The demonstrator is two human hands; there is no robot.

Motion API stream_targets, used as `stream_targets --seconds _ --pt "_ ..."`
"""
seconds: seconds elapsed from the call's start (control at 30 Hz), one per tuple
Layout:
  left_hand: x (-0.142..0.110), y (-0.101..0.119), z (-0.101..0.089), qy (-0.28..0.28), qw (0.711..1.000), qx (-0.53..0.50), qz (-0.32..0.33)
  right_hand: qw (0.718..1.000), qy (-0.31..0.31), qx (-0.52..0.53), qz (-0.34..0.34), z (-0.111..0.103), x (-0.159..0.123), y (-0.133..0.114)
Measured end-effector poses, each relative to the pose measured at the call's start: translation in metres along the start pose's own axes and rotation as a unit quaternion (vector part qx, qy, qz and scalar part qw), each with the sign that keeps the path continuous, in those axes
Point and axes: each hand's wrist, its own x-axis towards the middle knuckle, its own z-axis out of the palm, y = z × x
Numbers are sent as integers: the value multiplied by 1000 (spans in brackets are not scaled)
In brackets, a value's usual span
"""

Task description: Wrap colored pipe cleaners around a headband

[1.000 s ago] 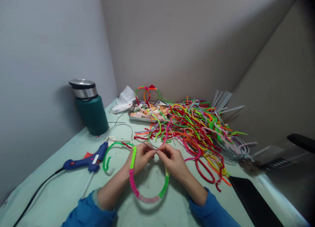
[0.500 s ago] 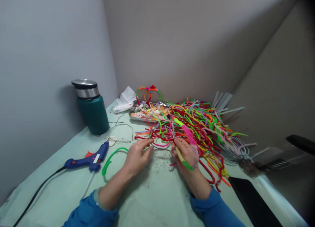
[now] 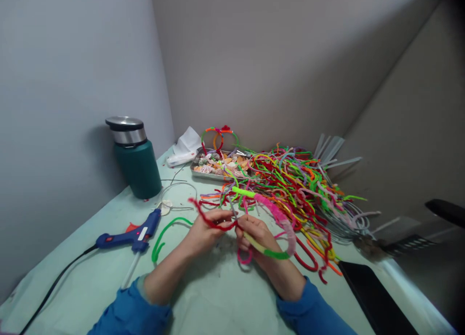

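My left hand (image 3: 208, 231) is closed, its fingertips pinching a red pipe cleaner (image 3: 204, 218) whose free end sticks out up and to the left. My right hand (image 3: 256, 234) grips a curved headband (image 3: 276, 214) wrapped in lime, pink, pale pink, green and yellow fuzzy sections. A bare grey end of the band shows between the hands, close to the red pipe cleaner. Whether the two touch is hard to tell. Below my right fingers hangs a pink pipe cleaner loop (image 3: 244, 260).
A pile of pipe cleaners (image 3: 298, 175) spreads behind and right. At the back stands a metal tray (image 3: 209, 176) of small decorations. On the left are a blue glue gun (image 3: 140, 234), a green bent pipe cleaner (image 3: 159, 238) and a teal bottle (image 3: 136, 168). A black phone-like slab (image 3: 374, 296) lies right.
A red pipe cleaner is now in my left hand, which was at the edge of the pile. My right hand has moved left with the headband, bringing both hands close together.
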Motion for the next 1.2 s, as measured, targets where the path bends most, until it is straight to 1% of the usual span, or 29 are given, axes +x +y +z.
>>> stream_targets --seconds 0.1,0.2,0.47,0.83,1.0,1.13,1.2 --pt "0 6 -4 -36 999 -33 -12 998 -47 12 44 -1 -3 -3" --pt "-2 11 -7 -73 996 -39 -15 995 -75 14 69 -3 -5 -2" --pt "-4 9 -11 -120 988 -93 -10 991 -110 28 63 -5 -6 2" --pt "-2 0 -7 -79 996 -46 2 994 -80 25 67 2 -7 -3" --pt "-3 2 -8 -77 996 -32 5 997 -35 -10 62 7 -11 -8" --pt "-2 2 -5 -62 998 -22 12 996 -62 14 59 5 -9 -5" --pt "-2 1 -4 -46 999 -2 22 996 -66 34 56 2 -6 -2"
